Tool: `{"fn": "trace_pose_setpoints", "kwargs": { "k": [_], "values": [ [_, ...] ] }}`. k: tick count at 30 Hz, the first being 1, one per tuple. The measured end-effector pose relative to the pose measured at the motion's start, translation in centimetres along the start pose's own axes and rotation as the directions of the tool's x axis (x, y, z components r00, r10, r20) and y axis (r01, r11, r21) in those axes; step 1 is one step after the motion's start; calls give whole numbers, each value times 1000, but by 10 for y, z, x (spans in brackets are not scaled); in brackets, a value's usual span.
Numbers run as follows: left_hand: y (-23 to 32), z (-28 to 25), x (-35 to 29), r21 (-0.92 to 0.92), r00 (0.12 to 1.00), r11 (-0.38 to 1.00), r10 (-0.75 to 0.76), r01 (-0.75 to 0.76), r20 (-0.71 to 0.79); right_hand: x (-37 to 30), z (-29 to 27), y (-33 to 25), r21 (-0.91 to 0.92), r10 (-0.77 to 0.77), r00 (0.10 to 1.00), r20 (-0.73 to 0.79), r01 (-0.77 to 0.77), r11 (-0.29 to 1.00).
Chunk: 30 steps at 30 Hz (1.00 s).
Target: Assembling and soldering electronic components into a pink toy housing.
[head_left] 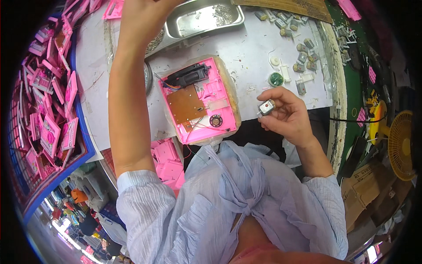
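My right hand (285, 114) pinches a small silver motor (267, 107) between thumb and fingers, right of a pink plastic housing (214, 132). My left hand (147, 17) reaches far forward beside a metal tray (204, 31); its fingers are cut off by the upper edge. The open housing lies on a plastic-wrapped pad (235, 94), slightly turned. Inside it sit a brown circuit board (187, 104), a black long part (188, 75), a small round speaker (216, 120) and thin wires. Small screws (220, 16) lie in the tray.
Several loose motors (302, 57) lie at the table's far right, with a round green-filled container (275, 79) and white plastic parts nearer. Pink casings fill a blue-rimmed crate (90, 152) on the left. More pink parts (167, 160) are below the table edge. A yellow fan (401, 145) stands right.
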<state>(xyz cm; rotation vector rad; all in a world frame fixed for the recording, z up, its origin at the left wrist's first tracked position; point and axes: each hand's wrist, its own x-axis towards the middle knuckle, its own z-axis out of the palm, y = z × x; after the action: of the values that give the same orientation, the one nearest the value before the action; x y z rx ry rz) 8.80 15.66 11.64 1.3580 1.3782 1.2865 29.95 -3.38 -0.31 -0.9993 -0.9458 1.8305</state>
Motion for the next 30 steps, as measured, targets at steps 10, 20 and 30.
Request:
{"fn": "trace_pose_setpoints", "kwargs": {
  "k": [10, 20, 30],
  "values": [
    [-75, -37, -93, -90, 880, 987, 163, -137, 447, -35, -45, 3, -101, -131, 972, -197, 113, 988],
    [-86, -35, -104, 24, 913, 999, 13, -25, 407, -24, -36, 2, -129, -134, 974, -181, 111, 985],
    [-92, -35, -108, 97, 899, 995, -19, -26, 438, -21, -41, -2, -159, -182, 966, -185, 153, 975]
  ]
}}
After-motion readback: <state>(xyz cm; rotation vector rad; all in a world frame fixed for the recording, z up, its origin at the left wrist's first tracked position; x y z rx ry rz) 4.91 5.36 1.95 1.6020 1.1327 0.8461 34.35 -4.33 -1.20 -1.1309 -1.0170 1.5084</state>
